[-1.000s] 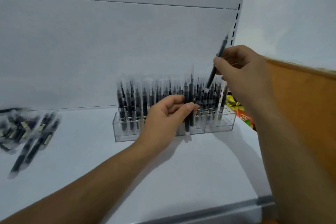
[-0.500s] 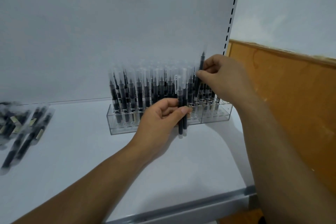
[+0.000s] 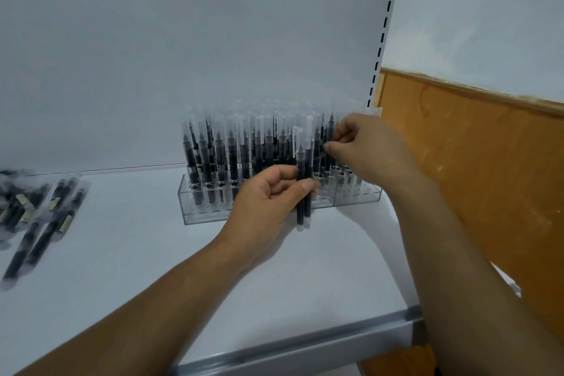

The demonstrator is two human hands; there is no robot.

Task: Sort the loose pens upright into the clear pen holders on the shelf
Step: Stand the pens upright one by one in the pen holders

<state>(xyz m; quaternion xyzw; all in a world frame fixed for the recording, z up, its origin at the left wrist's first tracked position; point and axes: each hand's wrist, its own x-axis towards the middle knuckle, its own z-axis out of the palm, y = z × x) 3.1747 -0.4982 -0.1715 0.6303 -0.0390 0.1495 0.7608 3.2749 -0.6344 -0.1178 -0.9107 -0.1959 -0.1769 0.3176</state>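
Two hands: both up at the holders, forearms reaching in from below.
Left hand [image 3: 268, 195]: curled round two pens [image 3: 300, 168], thumb pressed across the barrels. They are held upright with clear caps on top, just in front of the holders, lower ends hanging below the fist.
Right hand [image 3: 369, 149]: thumb and fingertips pinch a single pen [image 3: 324, 133] at the right end of the rows, tip up. Its lower end is hidden, so I cannot tell whether it is seated.
Pen holders [image 3: 195, 210]: two clear boxes end to end on the shelf [image 3: 152, 268], near the back panel [image 3: 183, 70]. The right one is partly behind the right hand.
Upright pens [image 3: 232, 156]: dark barrels with clear caps in dense rows, slightly blurred.
Loose pens [image 3: 39, 223]: a pile lying flat at the far left of the shelf, well apart from the holders, blurred.
Shelf edge [image 3: 305, 342]: grey metal strip along the front.
Surroundings: slotted upright [image 3: 385, 40] beside the white back panel; orange wooden board [image 3: 473, 162] to the right.
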